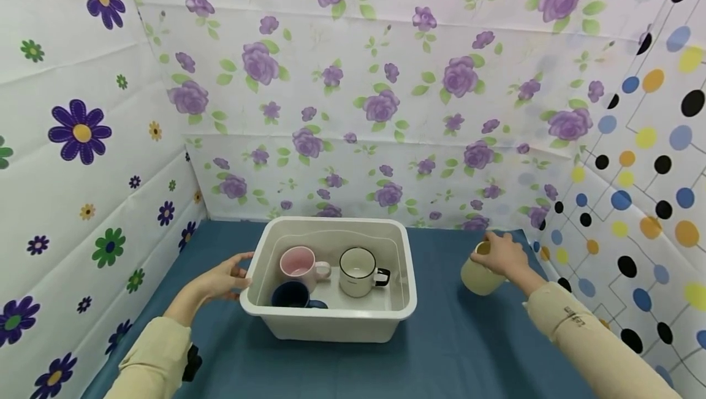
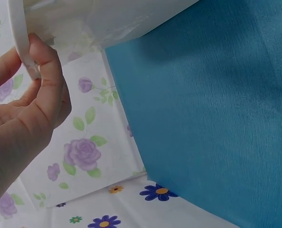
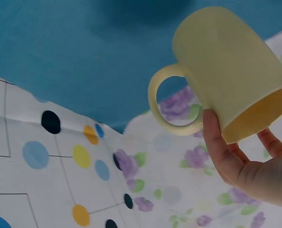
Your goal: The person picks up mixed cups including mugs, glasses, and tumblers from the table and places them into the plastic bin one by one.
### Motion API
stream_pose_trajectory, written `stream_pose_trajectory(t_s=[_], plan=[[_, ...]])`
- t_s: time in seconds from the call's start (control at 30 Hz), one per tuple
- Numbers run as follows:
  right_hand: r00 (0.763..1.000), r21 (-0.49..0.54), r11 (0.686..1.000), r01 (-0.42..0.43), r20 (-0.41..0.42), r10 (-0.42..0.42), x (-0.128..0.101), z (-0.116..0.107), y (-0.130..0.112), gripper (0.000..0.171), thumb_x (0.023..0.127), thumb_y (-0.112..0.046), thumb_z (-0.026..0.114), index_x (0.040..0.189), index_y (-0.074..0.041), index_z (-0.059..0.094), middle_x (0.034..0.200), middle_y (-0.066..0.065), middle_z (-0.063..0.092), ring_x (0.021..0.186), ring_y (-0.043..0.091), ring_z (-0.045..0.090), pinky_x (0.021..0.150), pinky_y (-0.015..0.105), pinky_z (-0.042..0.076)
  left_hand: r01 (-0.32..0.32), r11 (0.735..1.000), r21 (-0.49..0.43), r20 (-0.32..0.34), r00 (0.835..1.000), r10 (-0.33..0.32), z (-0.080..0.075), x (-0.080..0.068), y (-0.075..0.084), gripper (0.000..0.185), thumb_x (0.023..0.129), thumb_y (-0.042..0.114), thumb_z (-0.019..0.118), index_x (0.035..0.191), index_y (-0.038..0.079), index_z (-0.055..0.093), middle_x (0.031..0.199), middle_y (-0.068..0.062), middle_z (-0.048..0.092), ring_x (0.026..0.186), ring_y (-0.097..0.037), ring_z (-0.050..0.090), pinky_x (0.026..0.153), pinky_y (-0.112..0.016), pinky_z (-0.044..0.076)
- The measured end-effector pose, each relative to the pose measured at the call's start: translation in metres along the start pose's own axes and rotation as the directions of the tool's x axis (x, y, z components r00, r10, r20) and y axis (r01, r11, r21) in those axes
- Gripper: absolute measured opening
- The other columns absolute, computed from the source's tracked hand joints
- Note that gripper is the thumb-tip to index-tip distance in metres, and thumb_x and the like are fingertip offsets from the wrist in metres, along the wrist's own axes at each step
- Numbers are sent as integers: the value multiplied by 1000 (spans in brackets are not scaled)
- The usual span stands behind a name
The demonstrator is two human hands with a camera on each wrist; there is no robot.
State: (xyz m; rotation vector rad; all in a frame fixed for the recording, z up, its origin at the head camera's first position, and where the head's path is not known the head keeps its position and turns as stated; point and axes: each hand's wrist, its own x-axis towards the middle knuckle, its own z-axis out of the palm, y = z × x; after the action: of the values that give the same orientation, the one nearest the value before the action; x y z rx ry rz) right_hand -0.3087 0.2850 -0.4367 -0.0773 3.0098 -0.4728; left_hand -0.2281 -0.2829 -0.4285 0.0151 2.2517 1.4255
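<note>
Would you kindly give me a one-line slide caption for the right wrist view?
The right hand grips a pale yellow mug by its rim above the blue table cover.

White tub (image 1: 331,316) sits mid-table, blocking the centre; inside it a pink mug (image 1: 298,266), a white mug (image 1: 358,271) and a dark blue mug (image 1: 291,295) fill most of the floor, with a small gap at the right end. Blue tabletop (image 1: 452,350) lies open in front and to both sides. Patterned walls (image 1: 83,190) close in left, back and right.
</note>
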Motion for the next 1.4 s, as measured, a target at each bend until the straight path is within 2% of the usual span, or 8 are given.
stream_pose_trajectory(t_s=[0.2,0.5,0.7,0.93,1.23,1.4], plan=[[998,8,998,58,-6,-58,-1,-13,-16,60,87,-43,57,127,0,46,118,36,42,82,42,52,58,41,42,-1,1000,-11,-3,1000,1,0,-1,-2,69,96,4,49,149,-1,5,112,-22,53,95,-21,59,76,-40,53],[990,-26,991,134,-32,-135,-10,-30,-37,64,86,-41,59,130,3,46,113,33,47,78,33,54,60,41,44,-13,1000,-9,5,1000,13,1,0,-1,69,96,4,49,149,-1,4,112,-23,53,95,-21,59,74,-39,53],[983,-30,986,164,-79,-166,-16,-35,-52,59,83,-39,63,125,2,52,109,30,50,77,31,53,55,36,42,-7,1000,1,-5,1000,7,0,-1,0,69,96,3,49,148,-2,4,111,-23,54,93,-21,59,72,-38,52],[970,-47,976,213,-109,-217,-19,-44,-67,53,82,-37,66,118,0,57,103,26,54,76,30,54,57,37,44,-10,1000,-1,1,1000,10,1,-1,1,69,96,3,49,148,-2,5,115,-26,53,97,-22,59,74,-39,53],[959,-22,961,277,-57,-278,-19,-67,-85,52,85,-34,64,120,4,57,109,26,60,87,33,60,67,43,50,-1,1000,8,-6,1000,1,2,-1,5,68,95,1,48,148,-3,5,112,-24,53,97,-24,60,74,-40,53],[958,-41,958,282,-35,-284,-19,-79,-101,53,84,-36,63,120,3,58,107,23,64,86,31,62,69,43,50,5,1000,13,-5,1000,-5,3,0,4,68,95,1,48,148,-2,5,111,-24,54,95,-22,60,73,-39,53]])
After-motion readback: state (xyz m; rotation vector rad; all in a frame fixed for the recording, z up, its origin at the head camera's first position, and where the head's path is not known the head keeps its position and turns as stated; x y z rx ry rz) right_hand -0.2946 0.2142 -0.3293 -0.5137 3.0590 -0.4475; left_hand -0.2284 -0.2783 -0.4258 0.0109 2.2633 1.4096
